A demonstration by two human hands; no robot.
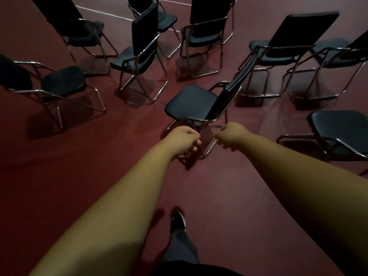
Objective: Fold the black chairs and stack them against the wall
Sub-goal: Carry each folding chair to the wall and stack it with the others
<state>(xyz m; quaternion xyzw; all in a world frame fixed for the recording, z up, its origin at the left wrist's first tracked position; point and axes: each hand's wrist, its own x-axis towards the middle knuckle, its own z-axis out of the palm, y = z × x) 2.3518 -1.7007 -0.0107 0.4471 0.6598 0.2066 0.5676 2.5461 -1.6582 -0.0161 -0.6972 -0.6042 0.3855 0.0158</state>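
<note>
A black folding chair (191, 102) with a chrome frame stands unfolded just ahead of me, its seat facing left and its backrest to the right. Both my arms reach out toward its near side. My left hand (184, 139) hangs with loosely curled fingers by the chair's lower frame; whether it touches the tube I cannot tell. My right hand (232, 135) is curled next to the chrome leg, and contact there is also unclear. Several other black chairs stand unfolded around it.
Unfolded chairs ring the spot: one at far left (61, 81), one behind the near chair (139, 54), one at upper right (282, 50), one at right (340, 126). The dark red floor (79, 166) is bare near me. My shoe (177, 221) is below.
</note>
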